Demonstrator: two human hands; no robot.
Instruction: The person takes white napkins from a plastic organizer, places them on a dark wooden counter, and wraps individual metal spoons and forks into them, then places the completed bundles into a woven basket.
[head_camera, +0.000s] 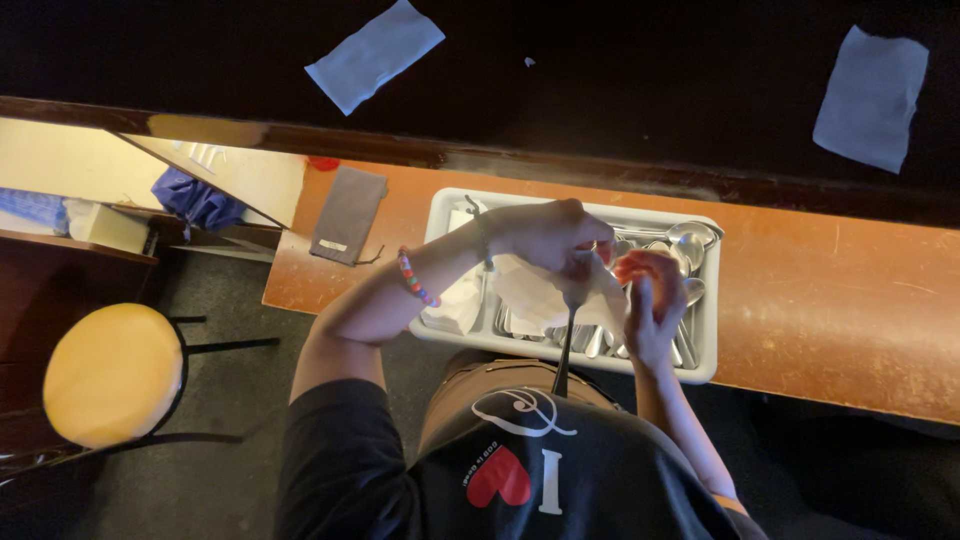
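Closest to the camera is the person's dark shirt, and just past it both hands meet over a white plastic tray (440, 205) that sits on the near edge of the brown worktop (840, 300). The left hand (545, 235), with a beaded bracelet (416, 280) on its wrist, is curled shut around a white cloth (535, 295) and around the upper part of a dark-handled utensil (566, 350) whose handle hangs down toward the person's body. The right hand (655, 300) is cupped against the cloth from the other side, fingers bent and pressing on it; what part of the utensil it grips is hidden by the cloth. Under and beside the hands the tray holds metal spoons (690, 240) lying flat, and folded white napkins (455, 305) at its left end. A grey pouch (347, 213) lies on the worktop left of the tray. A round yellow stool (112, 372) stands on the floor to the left. Farther off, on the dark surface beyond the worktop, lie two pale blue cloths (375, 52), well apart.
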